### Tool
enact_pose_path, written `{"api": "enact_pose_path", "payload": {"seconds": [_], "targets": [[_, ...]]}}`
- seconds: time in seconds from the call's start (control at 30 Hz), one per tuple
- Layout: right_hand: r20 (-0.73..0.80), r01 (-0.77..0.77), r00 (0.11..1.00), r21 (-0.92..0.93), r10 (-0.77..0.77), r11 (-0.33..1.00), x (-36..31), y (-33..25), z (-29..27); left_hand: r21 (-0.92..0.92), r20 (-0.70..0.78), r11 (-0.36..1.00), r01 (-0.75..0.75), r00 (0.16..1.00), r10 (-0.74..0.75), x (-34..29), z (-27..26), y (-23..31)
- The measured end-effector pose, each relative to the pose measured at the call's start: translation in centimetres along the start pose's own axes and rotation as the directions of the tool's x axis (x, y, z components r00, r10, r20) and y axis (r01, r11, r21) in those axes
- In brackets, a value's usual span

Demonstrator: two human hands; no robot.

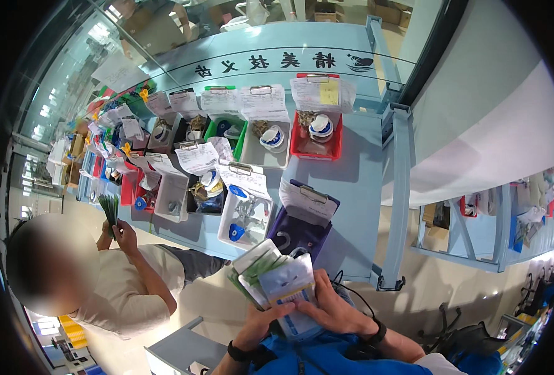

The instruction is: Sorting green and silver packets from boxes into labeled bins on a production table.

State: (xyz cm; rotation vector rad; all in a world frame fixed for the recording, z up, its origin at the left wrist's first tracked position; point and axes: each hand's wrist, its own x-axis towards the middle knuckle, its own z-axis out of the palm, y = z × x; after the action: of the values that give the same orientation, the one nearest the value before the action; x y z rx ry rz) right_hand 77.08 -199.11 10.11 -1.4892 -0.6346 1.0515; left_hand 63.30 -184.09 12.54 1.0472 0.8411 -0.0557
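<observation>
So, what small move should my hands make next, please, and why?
Perhaps your right hand should slide the front packet aside while your left hand supports the fanned packets: both thumbs lie on the front one, and it partly covers those behind.

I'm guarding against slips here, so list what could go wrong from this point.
The packets, fanned unevenly between the left hand and right hand, might slide apart and drop. The purple bin stands just beyond them, so a loose packet could land in it. The clipboard at its far end might get knocked.
</observation>
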Motion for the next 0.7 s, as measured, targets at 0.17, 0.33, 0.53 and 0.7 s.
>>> {"api": "enact_pose_path", "payload": {"seconds": [0.17,0.33,0.53,0.7], "targets": [[0.23,0.425,0.878,0.023,-0.419,0.905,5.6,-3.2,-8.0,-0.295,-0.044,0.955,-0.015,0.999,0.002,0.4,-0.8,2.0],[-0.275,0.227,0.938,0.019,-0.213,0.974,16.6,-5.4,-17.5,-0.331,-0.165,0.942,-0.061,0.986,0.006,1.5,-3.0,2.2],[-0.417,0.244,0.906,0.363,-0.077,0.9,27.9,-0.2,-22.8,-0.355,-0.228,0.935,0.007,0.969,-0.094,3.2,-3.4,0.6],[-0.387,0.282,0.917,0.47,-0.092,0.836,31.3,-0.5,-22.2,-0.404,-0.201,0.914,0.034,0.972,-0.125,3.6,-2.7,0.4]]}}
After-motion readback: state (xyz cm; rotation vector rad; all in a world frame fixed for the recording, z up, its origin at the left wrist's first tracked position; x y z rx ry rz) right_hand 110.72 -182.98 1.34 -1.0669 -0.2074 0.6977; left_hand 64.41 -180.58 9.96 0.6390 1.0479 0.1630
